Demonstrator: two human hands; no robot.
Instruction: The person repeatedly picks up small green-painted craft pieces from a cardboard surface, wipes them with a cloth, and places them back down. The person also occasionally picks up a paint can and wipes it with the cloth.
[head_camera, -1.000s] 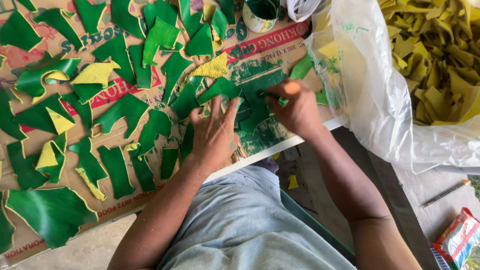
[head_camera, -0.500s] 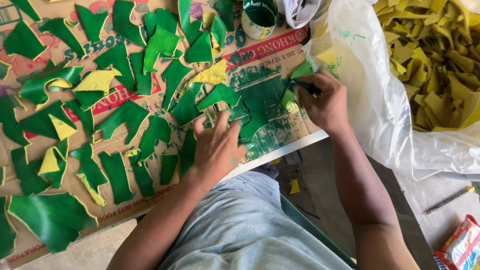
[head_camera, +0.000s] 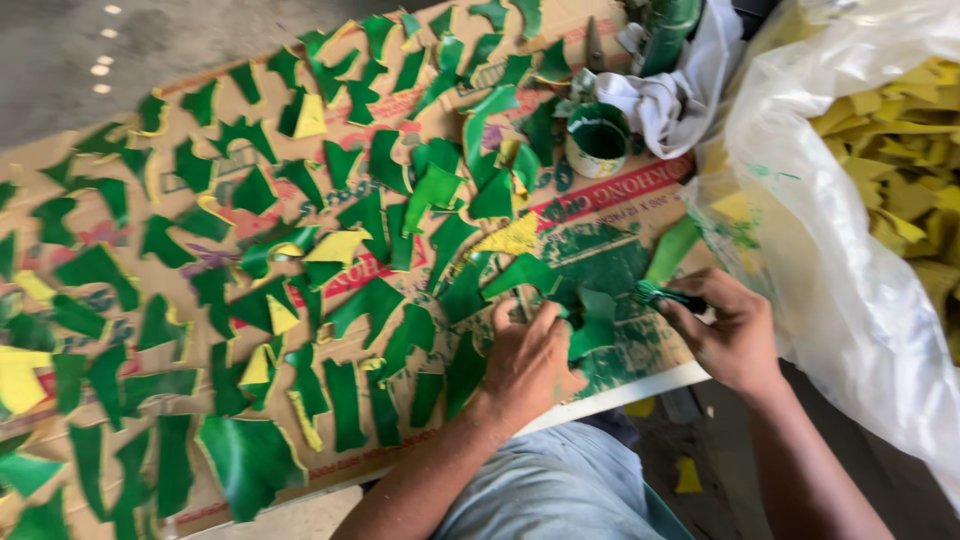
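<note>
Right hand (head_camera: 735, 335) kept a closed grip on a green-tipped brush (head_camera: 668, 296) while the left hand (head_camera: 530, 362) pinned a green piece (head_camera: 592, 322) flat on the tabletop (head_camera: 640, 385), at five o'clock from the paint tin (head_camera: 597, 140); steady pressing and short strokes seemed wise

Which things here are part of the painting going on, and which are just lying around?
In use: left hand pressing a green piece; right hand with a brush; paint tin.
Lying about: white rag; bag of yellow pieces.
</note>
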